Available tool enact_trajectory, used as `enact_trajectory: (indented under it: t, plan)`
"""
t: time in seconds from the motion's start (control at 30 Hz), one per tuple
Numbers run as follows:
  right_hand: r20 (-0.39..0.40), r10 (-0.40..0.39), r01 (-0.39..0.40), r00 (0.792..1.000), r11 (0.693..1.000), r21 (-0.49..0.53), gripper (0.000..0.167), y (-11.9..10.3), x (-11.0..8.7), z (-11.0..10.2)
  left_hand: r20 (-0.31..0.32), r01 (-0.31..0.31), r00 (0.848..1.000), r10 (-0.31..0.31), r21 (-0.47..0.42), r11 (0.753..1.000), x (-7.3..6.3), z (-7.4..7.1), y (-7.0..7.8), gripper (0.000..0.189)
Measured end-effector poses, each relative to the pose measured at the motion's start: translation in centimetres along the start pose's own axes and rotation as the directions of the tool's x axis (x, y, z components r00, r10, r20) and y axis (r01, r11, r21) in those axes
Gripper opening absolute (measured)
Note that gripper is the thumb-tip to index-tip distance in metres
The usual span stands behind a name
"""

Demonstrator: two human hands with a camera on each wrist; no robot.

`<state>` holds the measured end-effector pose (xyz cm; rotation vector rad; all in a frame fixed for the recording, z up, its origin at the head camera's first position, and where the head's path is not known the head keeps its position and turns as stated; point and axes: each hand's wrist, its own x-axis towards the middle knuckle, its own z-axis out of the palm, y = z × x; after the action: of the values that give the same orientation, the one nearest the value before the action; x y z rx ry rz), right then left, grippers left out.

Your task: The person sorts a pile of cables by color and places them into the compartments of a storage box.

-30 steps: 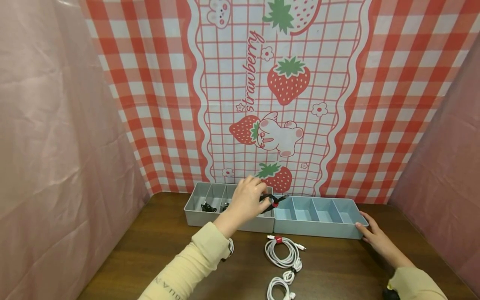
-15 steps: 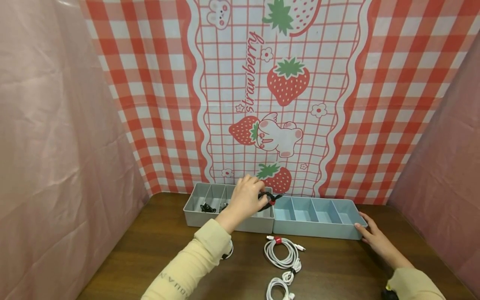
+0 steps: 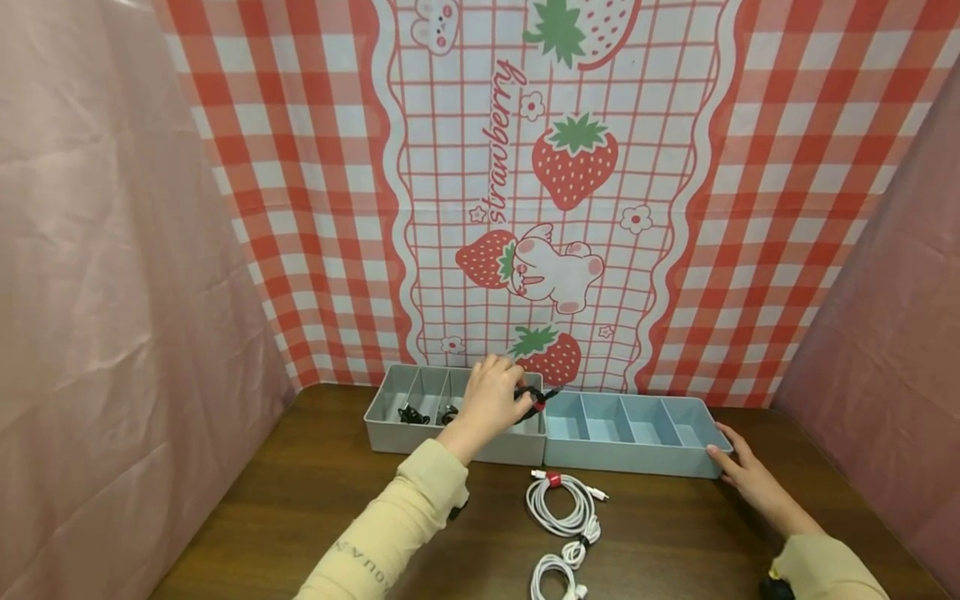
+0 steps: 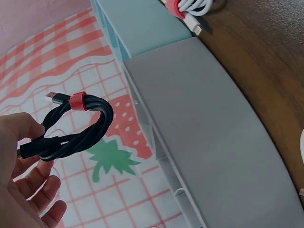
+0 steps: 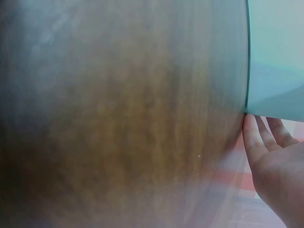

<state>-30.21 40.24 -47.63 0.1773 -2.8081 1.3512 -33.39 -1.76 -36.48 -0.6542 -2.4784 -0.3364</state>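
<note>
My left hand [image 3: 491, 404] pinches a coiled black USB cable [image 4: 102, 121] bound with a red strap. Hand and cable hover over the right part of the grey divided box [image 3: 457, 442], which the hand partly hides. Two compartments of that box hold dark cables [image 3: 413, 415]. My right hand [image 3: 750, 479] touches the right end of the light-blue divided box [image 3: 630, 458]; in the right wrist view its fairly straight fingers rest against the end wall, thumb out of sight. The blue box's compartments look bare.
On the wooden table [image 3: 660, 533] in front of the boxes lie coiled white cables: one with a red strap [image 3: 554, 480], a small one with a black tie [image 3: 576, 552], and another [image 3: 553, 575] near the bottom edge. A strawberry-print cloth [image 3: 675, 125] hangs behind the boxes.
The left hand has brought the black cable slightly left, and the coil has turned a little in its fingers. The right hand stays at the blue box's end.
</note>
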Motion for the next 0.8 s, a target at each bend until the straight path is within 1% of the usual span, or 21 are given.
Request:
enact_trajectory:
  t: [0.13, 0.23, 0.57, 0.8]
  plan:
    - [-0.003, -0.001, 0.001, 1.000, 1.000, 0.011, 0.067, 0.0, 0.0, 0.0, 0.030, 0.024, 0.999, -0.024, 0.001, 1.000, 0.1, 0.8, -0.1, 0.012]
    - [-0.002, -0.003, 0.003, 1.000, 1.000, 0.022, 0.067, 0.0, 0.0, 0.0, 0.034, 0.040, 0.999, -0.040, -0.004, 0.999, 0.2, 1.4, -0.3, 0.012]
    - [-0.002, 0.000, 0.001, 1.000, 1.000, 0.008, 0.066, 0.0, 0.0, -0.1, -0.009, 0.085, 0.996, -0.085, -0.037, 0.996, 0.2, 3.2, -0.8, 0.010]
    - [-0.004, -0.004, 0.004, 1.000, 1.000, 0.017, 0.067, -0.2, 0.0, 0.0, -0.044, 0.145, 0.988, -0.148, -0.082, 0.986, 0.1, 4.7, -0.6, 0.011]
